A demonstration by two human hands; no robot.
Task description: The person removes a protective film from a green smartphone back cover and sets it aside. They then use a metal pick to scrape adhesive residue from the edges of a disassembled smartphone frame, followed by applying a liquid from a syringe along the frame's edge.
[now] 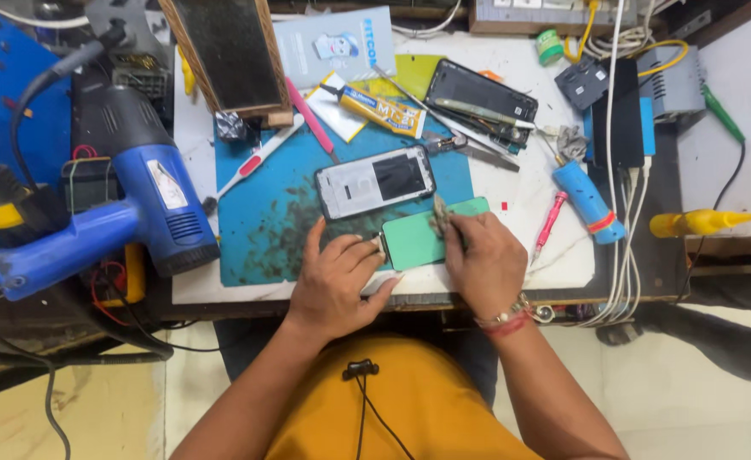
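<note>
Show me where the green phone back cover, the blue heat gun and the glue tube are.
green phone back cover [416,243], head view, on its bare middle between the hands.
blue heat gun [149,192], head view, on its blue body.
glue tube [384,111], head view, on the tube's yellow middle.

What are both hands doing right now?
Left hand: closed on the green panel's left edge.
Right hand: closed on a small cloth, touching the panel.

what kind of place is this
Most likely a phone repair bench. The left hand and right hand work on a green phone panel, with an opened phone on a blue work mat and a blue heat gun nearby.
</note>
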